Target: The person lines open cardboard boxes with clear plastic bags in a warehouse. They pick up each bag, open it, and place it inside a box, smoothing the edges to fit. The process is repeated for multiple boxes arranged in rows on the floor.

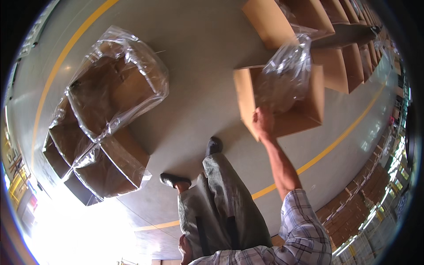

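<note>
My right hand (264, 122) is at the near left corner of an open-topped cardboard box (245, 99), with its fingers curled at the wall there. The hand is slightly blurred and part of its grip is hidden. A crumpled clear plastic liner bag (291, 66) hangs inside this box and rises over its far side. By my left thigh, at the bottom of the view, my left hand (185, 248) shows only in part, and its fingers are hard to make out.
Several open cardboard boxes with clear plastic over them (109, 92) stand to the left. Rows of open boxes (331, 66) run off at the upper right. Yellow lines (318, 159) cross the grey floor (195, 82). Stacked brown cartons (351, 202) line the right side. My feet (215, 145) are between.
</note>
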Motion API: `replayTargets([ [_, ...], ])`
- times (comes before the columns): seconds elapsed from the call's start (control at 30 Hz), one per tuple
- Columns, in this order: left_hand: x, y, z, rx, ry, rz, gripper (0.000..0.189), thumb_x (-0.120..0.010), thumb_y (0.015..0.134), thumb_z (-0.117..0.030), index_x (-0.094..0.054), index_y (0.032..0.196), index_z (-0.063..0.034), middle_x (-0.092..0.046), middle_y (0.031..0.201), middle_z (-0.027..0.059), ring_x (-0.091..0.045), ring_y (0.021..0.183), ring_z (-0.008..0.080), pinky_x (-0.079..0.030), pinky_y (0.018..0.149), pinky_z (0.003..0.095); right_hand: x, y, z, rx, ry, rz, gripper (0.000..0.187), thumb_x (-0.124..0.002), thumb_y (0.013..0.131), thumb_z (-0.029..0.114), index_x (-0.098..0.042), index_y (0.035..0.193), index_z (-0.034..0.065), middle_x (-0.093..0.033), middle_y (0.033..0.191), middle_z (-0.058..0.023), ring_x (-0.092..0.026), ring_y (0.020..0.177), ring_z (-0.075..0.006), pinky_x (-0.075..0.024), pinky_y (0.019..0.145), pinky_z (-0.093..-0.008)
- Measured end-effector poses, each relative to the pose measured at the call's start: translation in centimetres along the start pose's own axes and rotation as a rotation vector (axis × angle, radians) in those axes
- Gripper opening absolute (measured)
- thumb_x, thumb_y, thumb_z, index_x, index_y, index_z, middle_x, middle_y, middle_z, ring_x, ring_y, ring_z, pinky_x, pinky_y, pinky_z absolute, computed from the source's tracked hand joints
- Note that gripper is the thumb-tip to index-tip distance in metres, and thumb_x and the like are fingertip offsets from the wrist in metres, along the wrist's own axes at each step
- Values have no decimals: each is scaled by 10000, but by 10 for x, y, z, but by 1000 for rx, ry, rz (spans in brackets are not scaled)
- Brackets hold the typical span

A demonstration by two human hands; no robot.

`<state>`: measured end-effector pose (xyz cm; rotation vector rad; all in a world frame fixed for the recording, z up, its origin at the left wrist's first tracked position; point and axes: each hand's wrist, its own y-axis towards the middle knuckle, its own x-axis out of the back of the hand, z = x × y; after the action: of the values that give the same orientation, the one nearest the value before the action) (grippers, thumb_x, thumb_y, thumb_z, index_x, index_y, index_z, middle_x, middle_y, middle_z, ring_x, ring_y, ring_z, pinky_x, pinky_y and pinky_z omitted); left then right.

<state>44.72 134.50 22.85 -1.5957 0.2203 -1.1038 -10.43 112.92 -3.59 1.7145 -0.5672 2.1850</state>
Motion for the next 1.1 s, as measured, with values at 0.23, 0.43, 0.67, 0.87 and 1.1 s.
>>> replayTargets([
  [0.23, -13, -8, -5, 27, -83, -41, 400, -459, 901, -320, -642, 1136, -52, -668, 1004, 229, -638, 950, 366, -485, 843, 427, -26, -63, 212, 209, 433, 168, 73, -630, 785, 114, -581, 781, 61, -573, 780, -137, -563, 772, -326, -455, 692, -459],
  [0.43, -24, -7, 20, 40, -240, -32, 401, -462, 902, -314, -638, 1137, -41, -662, 1006, 233, -635, 948, 368, -480, 839, 433, -29, -41, 278, 102, 670, -49, 533, -676, 798, 96, -425, 1256, -11, -501, 1172, -197, -475, 1129, -361, -358, 1002, -451],
  [0.67, -32, 0, 42, 152, -400, -7, 386, -469, 908, -318, -657, 1054, -14, -668, 912, 224, -642, 877, 345, -483, 792, 417, -22, 86, 231, 158, 279, -24, 828, -748, 756, 347, -349, 1368, -42, -561, 1178, -313, -561, 1082, -436, -458, 919, -448],
  [0.87, -20, 3, 44, 146, -308, 9, 375, -463, 916, -358, -667, 1028, -65, -669, 938, 189, -630, 906, 371, -477, 805, 440, -11, 64, 262, 0, 395, 68, 297, -554, 929, 297, -616, 1043, 29, -661, 919, -222, -648, 844, -383, -506, 718, -452],
  [1.1, 24, 20, 25, -173, -158, -40, 331, -520, 887, -335, -662, 1029, -72, -670, 929, 188, -639, 923, 360, -490, 792, 445, 122, -96, 294, 108, 705, 194, 264, -511, 973, 218, -628, 1115, 29, -656, 851, -153, -642, 758, -262, -495, 674, -353],
])
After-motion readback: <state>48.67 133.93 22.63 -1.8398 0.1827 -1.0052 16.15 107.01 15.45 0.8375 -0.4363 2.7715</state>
